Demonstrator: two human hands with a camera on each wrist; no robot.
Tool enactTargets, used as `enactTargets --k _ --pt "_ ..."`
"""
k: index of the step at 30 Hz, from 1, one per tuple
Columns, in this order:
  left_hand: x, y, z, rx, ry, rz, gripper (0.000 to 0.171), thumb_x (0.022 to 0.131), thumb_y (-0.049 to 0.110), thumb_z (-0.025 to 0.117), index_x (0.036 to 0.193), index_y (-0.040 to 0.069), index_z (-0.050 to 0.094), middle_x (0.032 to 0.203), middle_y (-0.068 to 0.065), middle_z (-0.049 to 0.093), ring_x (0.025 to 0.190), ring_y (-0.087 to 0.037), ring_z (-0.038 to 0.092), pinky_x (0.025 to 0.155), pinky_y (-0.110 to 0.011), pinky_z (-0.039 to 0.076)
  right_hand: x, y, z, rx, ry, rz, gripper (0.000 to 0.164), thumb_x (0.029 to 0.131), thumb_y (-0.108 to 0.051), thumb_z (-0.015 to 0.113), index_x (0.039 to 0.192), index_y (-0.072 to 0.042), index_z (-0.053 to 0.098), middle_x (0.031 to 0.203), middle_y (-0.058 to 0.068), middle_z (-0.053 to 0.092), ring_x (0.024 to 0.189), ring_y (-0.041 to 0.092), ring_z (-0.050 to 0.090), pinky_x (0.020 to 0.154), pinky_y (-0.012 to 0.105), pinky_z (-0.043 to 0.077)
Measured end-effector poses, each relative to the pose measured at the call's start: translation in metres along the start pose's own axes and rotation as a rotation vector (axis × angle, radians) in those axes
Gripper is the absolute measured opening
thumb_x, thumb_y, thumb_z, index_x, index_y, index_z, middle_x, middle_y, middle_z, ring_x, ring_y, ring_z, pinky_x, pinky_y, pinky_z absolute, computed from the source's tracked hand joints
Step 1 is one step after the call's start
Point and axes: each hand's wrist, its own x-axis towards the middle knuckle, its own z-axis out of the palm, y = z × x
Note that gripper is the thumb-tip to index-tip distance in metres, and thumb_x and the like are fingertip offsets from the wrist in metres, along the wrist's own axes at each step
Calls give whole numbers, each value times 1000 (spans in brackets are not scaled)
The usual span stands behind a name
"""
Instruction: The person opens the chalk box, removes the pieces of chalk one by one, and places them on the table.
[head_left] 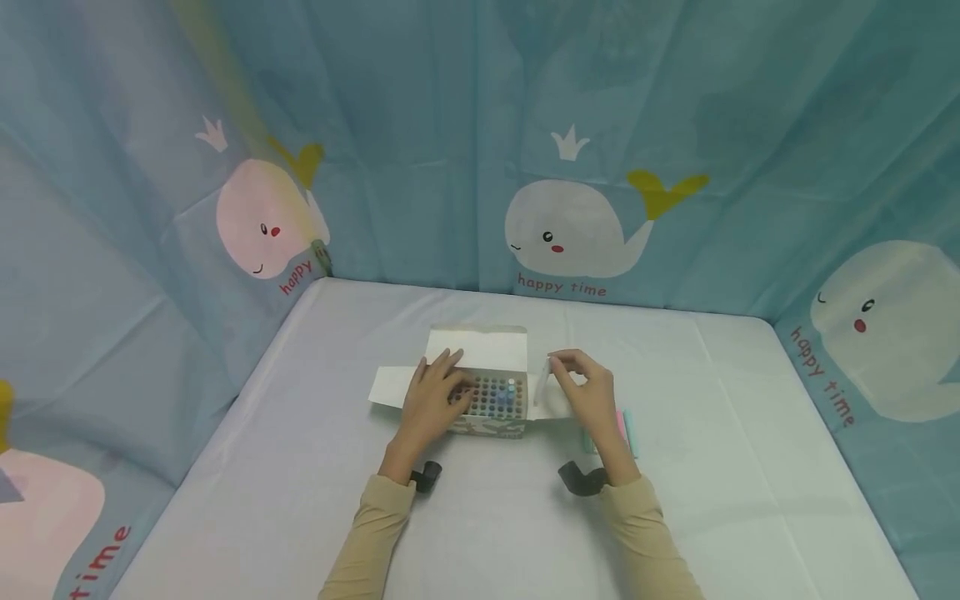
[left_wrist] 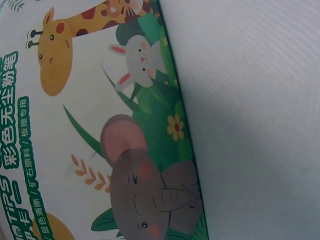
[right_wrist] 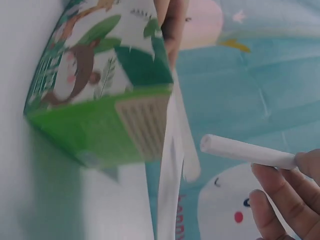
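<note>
An opened chalk box (head_left: 487, 427) with printed animals stands on the table, its flaps spread and its top a grid of round holes. A few bluish chalk sticks (head_left: 511, 392) show at the right of the grid. My left hand (head_left: 431, 400) rests over the box's left part, fingers spread toward the raised lid and thumb over the holes. Right of the box, my right hand (head_left: 591, 396) pinches a white chalk stick (right_wrist: 245, 150) by one end between thumb and fingertips. The stick's free end points toward the box, above the right side flap (head_left: 551, 408).
Pink and mint-green sticks (head_left: 628, 429) lie on the white-covered table (head_left: 495, 517), partly hidden under my right wrist. Black camera mounts (head_left: 581, 479) sit at both wrists. A blue curtain with whales (head_left: 420, 208) hangs around the table.
</note>
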Motion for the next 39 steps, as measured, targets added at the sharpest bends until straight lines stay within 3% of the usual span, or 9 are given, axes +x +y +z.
enactTargets --k 11,14,18,22,28,32,35,37,39 --pt "-3 0 3 -14 -36 -24 16 81 36 55 95 30 61 140 4 32 132 -18 19 112 -37 -4 -9 25 -36 -64 8 61 20 85 -27 56 95 -11 64 81 5 67 79 18 57 72 38 49" --pt "-3 0 3 -14 -21 -18 15 81 36 55 94 30 61 139 4 33 132 -18 20 112 -38 -3 -9 70 -40 -121 18 45 19 85 -31 55 96 -17 64 80 0 66 78 17 58 64 36 49" --pt "-2 0 4 -10 -10 -5 15 81 37 55 93 29 61 139 3 33 132 -18 20 112 -39 -2 -13 142 -44 -203 32 50 17 82 -43 54 94 -33 61 79 -14 63 78 7 58 64 34 51" --pt "0 0 4 -8 -9 4 15 81 37 55 93 30 62 139 4 33 132 -18 20 112 -39 -2 -20 170 -57 -247 -14 138 21 80 -50 52 93 -36 59 80 -16 62 77 6 59 67 37 51" --pt "1 -1 4 2 -8 2 15 81 37 54 94 30 61 139 5 32 132 -18 20 113 -38 -1 -26 167 -81 -324 -105 241 30 80 -55 48 95 -32 59 82 -13 62 74 7 59 64 31 50" --pt "1 -1 4 5 -4 0 16 81 37 55 93 30 61 139 4 33 132 -18 20 113 -39 0 -26 129 -96 -350 -157 280 39 81 -54 47 96 -20 61 87 1 65 84 22 60 61 39 51" --pt "0 -2 4 6 -1 2 15 81 37 55 93 30 61 139 4 33 132 -18 21 112 -41 3 -26 102 -105 -336 -225 322 45 84 -50 47 98 -9 61 96 15 64 94 36 56 68 50 49" --pt "0 -2 4 6 -1 1 16 81 37 55 93 30 61 139 4 33 132 -18 21 112 -41 2 -28 105 -107 -362 -246 361 48 83 -52 45 97 -8 61 100 16 62 97 37 54 71 53 48" --pt "0 -2 3 3 4 2 15 81 37 55 93 30 61 139 4 34 132 -19 21 112 -41 2 -31 123 -107 -395 -283 378 52 84 -54 42 98 -8 60 104 17 60 99 38 53 75 55 46"
